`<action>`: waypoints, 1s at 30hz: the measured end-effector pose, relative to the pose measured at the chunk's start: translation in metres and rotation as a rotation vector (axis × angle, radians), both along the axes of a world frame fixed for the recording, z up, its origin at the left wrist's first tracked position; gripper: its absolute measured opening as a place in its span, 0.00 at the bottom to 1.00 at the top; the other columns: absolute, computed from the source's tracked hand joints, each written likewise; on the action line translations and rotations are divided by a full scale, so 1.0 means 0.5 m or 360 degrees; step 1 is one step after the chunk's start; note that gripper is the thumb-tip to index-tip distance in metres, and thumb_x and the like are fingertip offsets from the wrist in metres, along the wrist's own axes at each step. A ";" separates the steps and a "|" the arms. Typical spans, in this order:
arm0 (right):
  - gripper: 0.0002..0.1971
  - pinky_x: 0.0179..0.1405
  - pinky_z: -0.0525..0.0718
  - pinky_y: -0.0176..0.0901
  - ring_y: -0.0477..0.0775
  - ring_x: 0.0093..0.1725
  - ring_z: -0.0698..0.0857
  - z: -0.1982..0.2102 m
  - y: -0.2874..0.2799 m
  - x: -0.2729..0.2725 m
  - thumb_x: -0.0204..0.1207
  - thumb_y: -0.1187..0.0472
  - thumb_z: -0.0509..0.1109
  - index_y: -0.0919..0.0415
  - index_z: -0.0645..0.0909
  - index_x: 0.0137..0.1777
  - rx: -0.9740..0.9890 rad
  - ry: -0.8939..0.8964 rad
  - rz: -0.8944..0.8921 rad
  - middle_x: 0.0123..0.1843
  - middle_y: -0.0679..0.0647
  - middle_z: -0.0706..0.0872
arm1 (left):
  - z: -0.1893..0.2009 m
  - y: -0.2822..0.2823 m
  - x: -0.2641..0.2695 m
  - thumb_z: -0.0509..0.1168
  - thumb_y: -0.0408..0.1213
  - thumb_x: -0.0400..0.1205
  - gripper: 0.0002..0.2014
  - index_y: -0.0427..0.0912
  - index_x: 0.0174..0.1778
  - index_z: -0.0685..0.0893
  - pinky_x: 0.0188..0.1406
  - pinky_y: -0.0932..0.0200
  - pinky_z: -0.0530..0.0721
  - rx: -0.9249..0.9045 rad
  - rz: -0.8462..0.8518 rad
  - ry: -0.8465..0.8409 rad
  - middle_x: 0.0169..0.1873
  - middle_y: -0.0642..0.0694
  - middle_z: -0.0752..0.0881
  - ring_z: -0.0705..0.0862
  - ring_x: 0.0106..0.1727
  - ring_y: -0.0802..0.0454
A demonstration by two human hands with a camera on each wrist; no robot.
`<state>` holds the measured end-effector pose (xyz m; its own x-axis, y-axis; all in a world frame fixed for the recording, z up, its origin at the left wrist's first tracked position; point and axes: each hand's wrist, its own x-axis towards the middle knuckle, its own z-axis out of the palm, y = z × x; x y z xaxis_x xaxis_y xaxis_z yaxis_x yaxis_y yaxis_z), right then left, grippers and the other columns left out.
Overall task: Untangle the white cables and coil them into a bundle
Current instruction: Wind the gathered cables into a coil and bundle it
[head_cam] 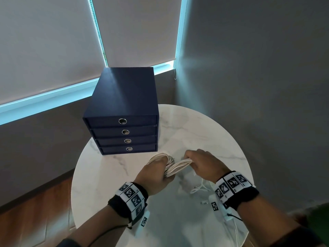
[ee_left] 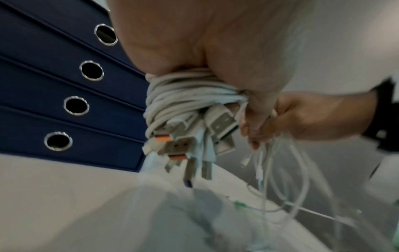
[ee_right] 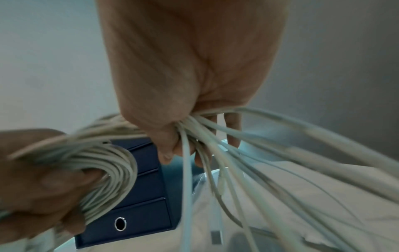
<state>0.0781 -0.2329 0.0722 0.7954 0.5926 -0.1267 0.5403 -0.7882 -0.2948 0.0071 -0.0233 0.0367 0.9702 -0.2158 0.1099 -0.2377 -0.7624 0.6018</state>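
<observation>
White cables (head_cam: 175,166), gathered in loops, ran taut between our hands above the round marble table (head_cam: 204,132): our left hand (head_cam: 156,172) clenched the coil, our right hand (head_cam: 203,163) gripped the strands beside it, loose tails hanging beneath. Beyond stood a navy four-drawer box (head_cam: 122,111), grey blinds (head_cam: 44,41) behind.

Navy four-drawer box (head_cam: 122,111) sits at the far left of my round white marble table (head_cam: 201,132), drawers facing me, each with a metal ring pull (head_cam: 122,121). All four drawers closed. Grey roller blinds (head_cam: 48,41) behind it, bead chain (head_cam: 175,70) hanging at the right blind's edge. Grey wall (head_cam: 258,68) right, wood floor (head_cam: 35,211) lower left.
</observation>
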 end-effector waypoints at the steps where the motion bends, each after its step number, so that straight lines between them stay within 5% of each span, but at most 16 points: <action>1: 0.08 0.51 0.80 0.54 0.62 0.50 0.81 -0.001 -0.001 0.005 0.80 0.59 0.61 0.46 0.74 0.56 0.0033 0.0013 -0.0051 0.47 0.53 0.82 | 0.008 -0.006 -0.001 0.65 0.52 0.78 0.11 0.52 0.48 0.73 0.48 0.54 0.79 -0.0074 0.0004 0.0105 0.45 0.53 0.79 0.81 0.49 0.50; 6: 0.07 0.44 0.83 0.56 0.59 0.43 0.83 0.003 0.007 0.028 0.78 0.59 0.64 0.47 0.71 0.51 0.0249 0.0006 -0.0129 0.42 0.51 0.85 | 0.049 -0.027 -0.001 0.70 0.45 0.80 0.13 0.40 0.45 0.76 0.28 0.53 0.80 -0.0825 0.0008 0.0565 0.27 0.49 0.81 0.81 0.25 0.49; 9: 0.05 0.40 0.84 0.56 0.61 0.39 0.83 -0.001 0.011 0.040 0.78 0.54 0.64 0.48 0.69 0.46 0.0404 -0.0010 -0.0228 0.38 0.52 0.86 | 0.079 -0.044 -0.003 0.70 0.42 0.80 0.09 0.41 0.41 0.80 0.36 0.46 0.79 -0.1266 -0.0029 0.0705 0.26 0.40 0.75 0.76 0.26 0.46; 12: 0.06 0.37 0.84 0.54 0.60 0.35 0.82 0.001 0.026 0.038 0.74 0.55 0.64 0.49 0.68 0.42 0.0587 0.0037 -0.0371 0.33 0.53 0.84 | 0.100 -0.057 0.000 0.69 0.38 0.80 0.08 0.42 0.36 0.83 0.44 0.43 0.80 -0.1780 -0.0023 0.0852 0.24 0.44 0.68 0.70 0.24 0.49; 15: 0.07 0.37 0.84 0.54 0.52 0.33 0.79 0.004 0.043 0.023 0.76 0.61 0.65 0.53 0.69 0.40 0.0810 0.0187 -0.0531 0.32 0.52 0.83 | 0.114 -0.060 0.003 0.66 0.40 0.83 0.13 0.41 0.32 0.81 0.45 0.43 0.83 -0.2025 -0.0096 0.0889 0.24 0.46 0.64 0.66 0.24 0.49; 18: 0.03 0.41 0.87 0.59 0.57 0.37 0.86 -0.024 0.046 0.012 0.78 0.58 0.66 0.53 0.75 0.44 0.0937 0.0341 -0.0508 0.37 0.54 0.87 | 0.118 -0.051 0.007 0.66 0.42 0.83 0.14 0.36 0.38 0.76 0.41 0.45 0.85 -0.2201 -0.0075 0.0959 0.23 0.46 0.64 0.67 0.22 0.50; 20: 0.09 0.36 0.87 0.62 0.61 0.38 0.86 -0.027 0.060 0.000 0.77 0.53 0.67 0.59 0.79 0.47 0.1182 0.0575 -0.0528 0.41 0.61 0.87 | 0.117 -0.048 0.009 0.66 0.45 0.82 0.15 0.37 0.39 0.75 0.44 0.44 0.85 -0.2337 -0.0076 0.1013 0.23 0.47 0.63 0.68 0.21 0.52; 24: 0.21 0.16 0.78 0.40 0.62 0.24 0.84 -0.050 0.092 -0.018 0.76 0.46 0.67 0.68 0.85 0.42 0.1879 0.1159 -0.0676 0.33 0.70 0.85 | 0.109 -0.045 0.020 0.69 0.49 0.80 0.16 0.39 0.39 0.75 0.44 0.46 0.84 -0.2570 -0.0075 0.1087 0.22 0.49 0.63 0.67 0.21 0.54; 27: 0.26 0.24 0.80 0.42 0.56 0.26 0.81 -0.080 0.085 -0.033 0.66 0.43 0.79 0.65 0.84 0.51 0.1997 0.1276 -0.0734 0.36 0.67 0.81 | 0.102 -0.044 0.023 0.71 0.50 0.79 0.17 0.40 0.39 0.75 0.48 0.45 0.80 -0.2630 -0.0019 0.1098 0.23 0.50 0.63 0.67 0.22 0.54; 30: 0.16 0.45 0.85 0.39 0.45 0.45 0.87 -0.085 0.089 -0.038 0.76 0.67 0.72 0.61 0.77 0.64 0.1908 0.1020 -0.0652 0.48 0.48 0.87 | 0.099 -0.044 0.023 0.67 0.48 0.80 0.15 0.40 0.39 0.75 0.48 0.46 0.84 -0.2699 0.0073 0.1087 0.23 0.50 0.63 0.67 0.21 0.54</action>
<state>0.0593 -0.1884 0.0300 0.9321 0.3421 -0.1186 -0.1422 0.0448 -0.9888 0.0188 -0.0456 0.0861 0.9352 -0.2809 -0.2155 0.3535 0.7055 0.6143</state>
